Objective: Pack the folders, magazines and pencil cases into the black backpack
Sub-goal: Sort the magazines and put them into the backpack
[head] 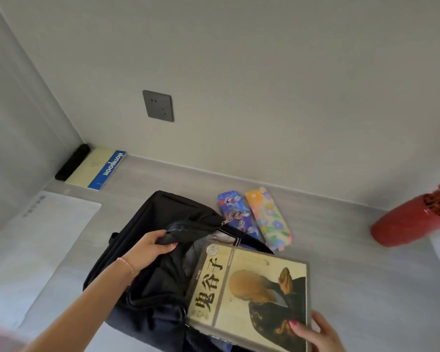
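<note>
The black backpack (153, 224) lies on the grey table with its mouth open toward me. My left hand (148, 248) grips the upper flap by the zipper and lifts it. My right hand (318, 331) holds the near right corner of a yellow-covered magazine (254, 295) with black characters and a painted figure; its far end rests over the bag's opening. Behind the bag lie two pencil cases side by side: a blue one (235, 214) partly hidden by the bag, and an orange flowered one (269, 219).
A transparent folder (48, 240) lies flat at the left. A yellow notebook with a blue spine (99, 168) and a black bar (73, 162) sit in the back left corner. A red vase (409, 222) stands at the right. A wall socket (158, 105) is behind.
</note>
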